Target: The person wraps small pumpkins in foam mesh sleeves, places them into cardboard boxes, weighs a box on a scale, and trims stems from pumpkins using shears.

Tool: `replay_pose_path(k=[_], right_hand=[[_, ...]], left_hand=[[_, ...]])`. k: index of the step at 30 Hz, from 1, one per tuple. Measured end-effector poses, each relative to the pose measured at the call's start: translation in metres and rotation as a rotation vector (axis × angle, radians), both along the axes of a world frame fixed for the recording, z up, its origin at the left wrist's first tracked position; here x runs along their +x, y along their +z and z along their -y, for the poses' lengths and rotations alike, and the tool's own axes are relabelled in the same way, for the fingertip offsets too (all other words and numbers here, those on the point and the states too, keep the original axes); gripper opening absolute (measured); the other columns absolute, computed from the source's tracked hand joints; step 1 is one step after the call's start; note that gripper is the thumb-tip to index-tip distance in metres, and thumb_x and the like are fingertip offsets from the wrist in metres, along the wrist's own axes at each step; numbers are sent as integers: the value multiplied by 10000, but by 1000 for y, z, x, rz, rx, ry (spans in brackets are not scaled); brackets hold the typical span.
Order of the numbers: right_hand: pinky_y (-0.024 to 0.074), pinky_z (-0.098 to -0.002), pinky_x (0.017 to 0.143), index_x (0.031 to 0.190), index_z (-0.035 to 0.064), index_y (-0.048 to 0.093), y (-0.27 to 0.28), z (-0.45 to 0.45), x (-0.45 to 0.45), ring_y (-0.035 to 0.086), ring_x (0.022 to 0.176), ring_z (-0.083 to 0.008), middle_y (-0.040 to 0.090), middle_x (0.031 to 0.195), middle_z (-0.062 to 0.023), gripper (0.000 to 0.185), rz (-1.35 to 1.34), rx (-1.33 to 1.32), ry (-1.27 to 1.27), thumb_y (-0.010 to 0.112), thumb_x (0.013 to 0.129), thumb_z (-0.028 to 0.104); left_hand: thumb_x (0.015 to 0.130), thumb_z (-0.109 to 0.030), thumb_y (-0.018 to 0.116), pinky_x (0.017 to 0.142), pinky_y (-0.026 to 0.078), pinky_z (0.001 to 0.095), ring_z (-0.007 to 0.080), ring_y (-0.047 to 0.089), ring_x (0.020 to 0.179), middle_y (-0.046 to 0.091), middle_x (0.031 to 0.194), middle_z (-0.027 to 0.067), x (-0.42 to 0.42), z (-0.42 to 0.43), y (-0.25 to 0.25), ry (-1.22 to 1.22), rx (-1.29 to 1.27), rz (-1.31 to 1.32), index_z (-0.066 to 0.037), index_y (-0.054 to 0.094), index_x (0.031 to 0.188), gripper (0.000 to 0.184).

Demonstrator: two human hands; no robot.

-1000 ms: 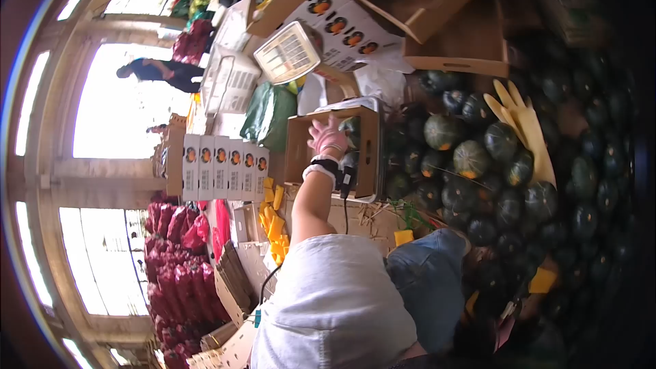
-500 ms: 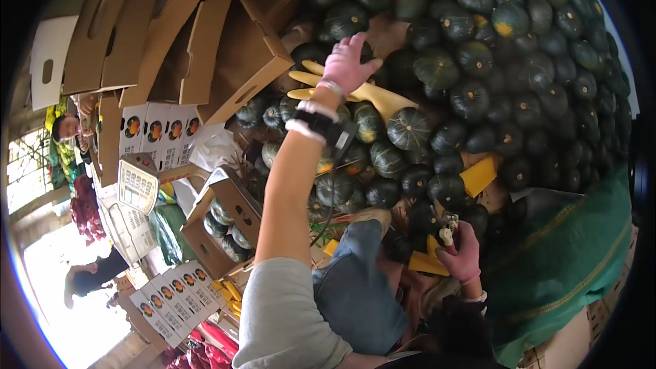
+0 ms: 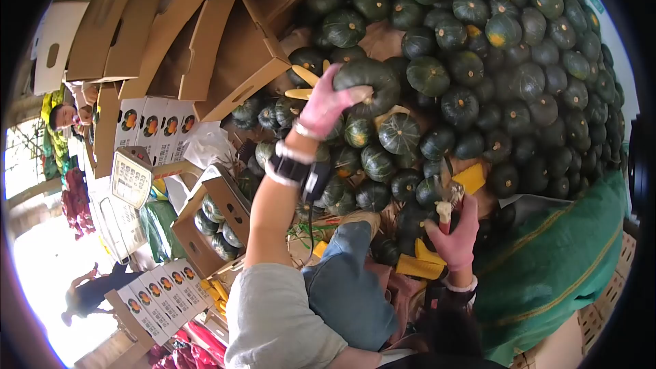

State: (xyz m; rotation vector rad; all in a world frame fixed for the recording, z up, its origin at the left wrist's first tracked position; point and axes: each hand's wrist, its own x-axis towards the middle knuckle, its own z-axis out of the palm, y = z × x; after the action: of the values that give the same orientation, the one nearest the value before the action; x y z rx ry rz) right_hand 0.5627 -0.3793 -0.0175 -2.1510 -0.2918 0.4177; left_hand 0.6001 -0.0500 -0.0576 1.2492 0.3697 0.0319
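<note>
My left hand [image 3: 326,104], in a pink glove, is closed on a dark green pumpkin [image 3: 369,85] and holds it above the heap of pumpkins [image 3: 451,78]. Behind that hand, partly covered, are long yellow pieces [image 3: 301,82] whose kind I cannot make out. My right hand [image 3: 456,239], also pink-gloved, grips pruning shears [image 3: 445,210] with a pale and red handle. Their metal end points up toward the heap, and its outline is blurred. Below the shears lie yellow pieces [image 3: 418,266] beside several dark pumpkins.
Open cardboard boxes [image 3: 236,61] stand at the upper left. A box [image 3: 198,232] of striped pumpkins sits near a scale [image 3: 131,179]. A green tarp or sack [image 3: 553,266] fills the lower right. Other people [image 3: 102,287] are at the far left.
My left hand was open over the long yellow pieces; now it has closed on a dark green pumpkin. My right hand with the shears has risen slightly.
</note>
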Motion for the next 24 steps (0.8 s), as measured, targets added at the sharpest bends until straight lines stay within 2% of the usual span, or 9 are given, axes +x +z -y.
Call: replay_pose_path(k=[1,2,3,5,6,9,12,19,24], right_hand=[[435,-388,808,1113,23,497,3,-8,8,538,885,-290,539,956,-124,576,166,-81,43,741,610,164],[421,-405,818,1111,19,496,6,-15,16,532,899,-310,538,966,-130,583,272,-129,82,740,606,178],[407,-422,828,1109,14,495,10,-22,24,525,914,-330,537,975,-137,590,373,-176,119,739,602,192],[386,-441,842,1105,7,492,12,-32,28,518,929,-346,536,983,-141,600,489,-228,174,735,596,211],[378,-442,845,1103,4,490,12,-35,29,516,929,-343,535,981,-139,602,509,-232,195,732,594,217],[370,-446,852,1092,15,491,17,-42,33,513,937,-328,537,980,-117,589,583,-247,246,716,583,210],[370,-443,848,1081,25,497,26,-48,40,508,935,-319,537,974,-95,579,608,-346,290,699,576,222],[389,-446,851,1090,10,504,35,-51,55,513,916,-313,537,953,-108,601,558,-449,452,685,579,269],[402,-435,848,1096,0,501,35,-52,64,517,906,-303,540,957,-119,588,579,-522,525,694,593,236]], left_hand=[[824,-293,707,938,474,343,214,582,1059,599,1138,101,-13,9,5,56,-229,79,-9,462,1291,599],[868,-364,638,995,443,408,240,556,1126,578,1214,114,-29,20,2,122,-436,133,-27,450,1322,596],[894,-482,543,1042,392,462,280,532,1179,556,1278,120,-38,32,11,234,-791,18,-52,472,1323,612],[913,-542,439,1058,359,498,308,513,1211,543,1308,120,-55,43,21,318,-1022,-52,-72,503,1306,616],[915,-530,425,1044,372,506,310,517,1203,546,1301,123,-62,47,17,328,-1030,-72,-81,519,1294,594],[869,-520,497,1069,344,494,316,496,1213,524,1313,144,-76,55,0,170,-1363,84,-52,496,1307,642],[841,-513,525,1077,329,493,319,467,1240,499,1342,143,-72,61,-4,145,-1332,101,-68,483,1321,656],[828,-487,563,1084,317,480,327,436,1266,455,1376,153,-73,66,7,168,-940,73,-74,392,1382,711],[813,-458,608,1076,319,511,334,410,1288,417,1393,162,-79,60,15,101,-924,82,-117,295,1445,783]])
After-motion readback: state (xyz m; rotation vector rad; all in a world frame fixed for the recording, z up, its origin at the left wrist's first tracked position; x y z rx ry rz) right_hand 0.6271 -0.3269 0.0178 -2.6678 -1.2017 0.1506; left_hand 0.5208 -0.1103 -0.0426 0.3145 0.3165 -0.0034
